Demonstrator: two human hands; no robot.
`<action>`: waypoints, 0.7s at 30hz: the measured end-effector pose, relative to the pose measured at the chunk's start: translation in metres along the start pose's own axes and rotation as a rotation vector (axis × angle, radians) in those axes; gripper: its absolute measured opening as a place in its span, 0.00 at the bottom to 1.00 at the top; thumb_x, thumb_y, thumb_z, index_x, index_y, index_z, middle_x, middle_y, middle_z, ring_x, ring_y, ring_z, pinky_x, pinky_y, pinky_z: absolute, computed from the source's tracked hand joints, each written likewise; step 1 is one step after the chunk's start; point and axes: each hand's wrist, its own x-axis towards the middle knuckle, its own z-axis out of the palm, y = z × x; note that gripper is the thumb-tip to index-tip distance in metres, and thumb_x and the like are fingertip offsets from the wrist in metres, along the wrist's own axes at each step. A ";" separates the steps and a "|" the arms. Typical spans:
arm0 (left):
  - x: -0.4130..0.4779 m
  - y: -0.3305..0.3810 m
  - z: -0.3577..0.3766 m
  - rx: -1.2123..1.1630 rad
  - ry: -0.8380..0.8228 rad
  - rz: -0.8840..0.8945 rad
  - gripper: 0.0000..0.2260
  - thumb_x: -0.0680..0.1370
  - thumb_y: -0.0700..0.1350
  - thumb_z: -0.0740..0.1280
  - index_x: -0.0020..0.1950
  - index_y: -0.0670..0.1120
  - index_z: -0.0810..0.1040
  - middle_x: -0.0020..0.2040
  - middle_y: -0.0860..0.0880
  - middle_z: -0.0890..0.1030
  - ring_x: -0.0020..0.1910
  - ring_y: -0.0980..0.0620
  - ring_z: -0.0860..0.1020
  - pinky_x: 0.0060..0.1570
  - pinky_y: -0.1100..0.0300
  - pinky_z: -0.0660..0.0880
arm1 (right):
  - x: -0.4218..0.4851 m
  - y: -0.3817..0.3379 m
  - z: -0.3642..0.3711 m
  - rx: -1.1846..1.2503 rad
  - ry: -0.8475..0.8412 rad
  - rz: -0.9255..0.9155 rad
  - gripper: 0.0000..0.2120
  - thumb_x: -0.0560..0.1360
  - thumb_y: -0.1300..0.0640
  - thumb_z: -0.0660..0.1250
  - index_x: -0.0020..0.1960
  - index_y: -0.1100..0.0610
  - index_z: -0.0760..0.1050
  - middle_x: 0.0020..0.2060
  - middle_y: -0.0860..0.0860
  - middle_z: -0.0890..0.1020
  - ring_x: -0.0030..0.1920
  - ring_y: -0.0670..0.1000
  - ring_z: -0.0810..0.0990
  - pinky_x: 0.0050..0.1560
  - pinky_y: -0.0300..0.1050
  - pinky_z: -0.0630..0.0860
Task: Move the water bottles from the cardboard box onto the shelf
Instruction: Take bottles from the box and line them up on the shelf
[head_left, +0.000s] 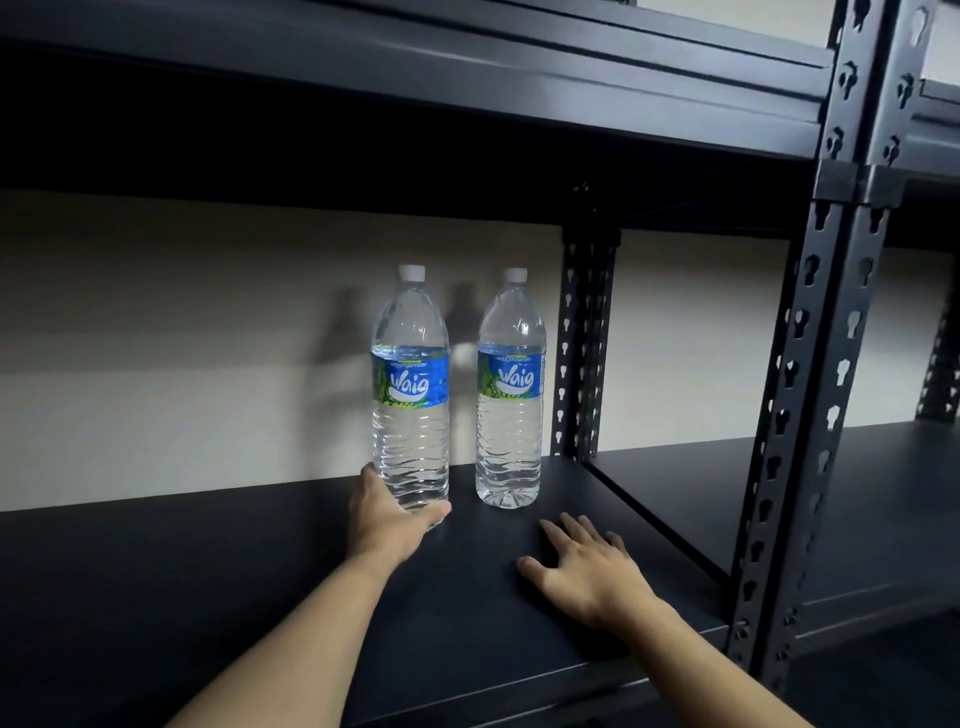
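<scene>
My left hand (387, 512) is wrapped round the base of the left water bottle (410, 395), thumb across its front; my right hand (582, 569) lies flat and spread on the shelf (208, 571), gripping nothing, just in front of the right water bottle (510, 389) but apart from it. Both bottles stand upright, side by side with a gap between them; I see a perforated dark upright (582, 353) just behind the right one.
</scene>
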 end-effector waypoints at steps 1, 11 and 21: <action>0.002 0.001 0.001 0.012 0.016 -0.007 0.37 0.59 0.51 0.82 0.63 0.45 0.70 0.58 0.48 0.77 0.60 0.47 0.76 0.58 0.54 0.76 | 0.001 -0.002 0.000 -0.007 -0.004 0.007 0.36 0.76 0.34 0.50 0.79 0.49 0.53 0.80 0.51 0.51 0.79 0.51 0.46 0.77 0.54 0.45; 0.016 -0.001 0.003 0.006 0.006 -0.055 0.36 0.63 0.51 0.81 0.65 0.46 0.67 0.60 0.45 0.78 0.59 0.44 0.77 0.56 0.56 0.74 | -0.001 -0.008 0.003 -0.007 0.097 0.008 0.33 0.76 0.34 0.52 0.76 0.50 0.61 0.78 0.52 0.58 0.78 0.52 0.52 0.77 0.54 0.50; 0.013 -0.005 0.001 0.028 0.037 0.012 0.36 0.60 0.48 0.82 0.63 0.45 0.71 0.59 0.47 0.77 0.59 0.45 0.76 0.58 0.55 0.74 | -0.001 -0.007 0.002 0.019 0.095 0.010 0.34 0.76 0.33 0.53 0.77 0.51 0.61 0.79 0.51 0.57 0.79 0.51 0.51 0.77 0.51 0.49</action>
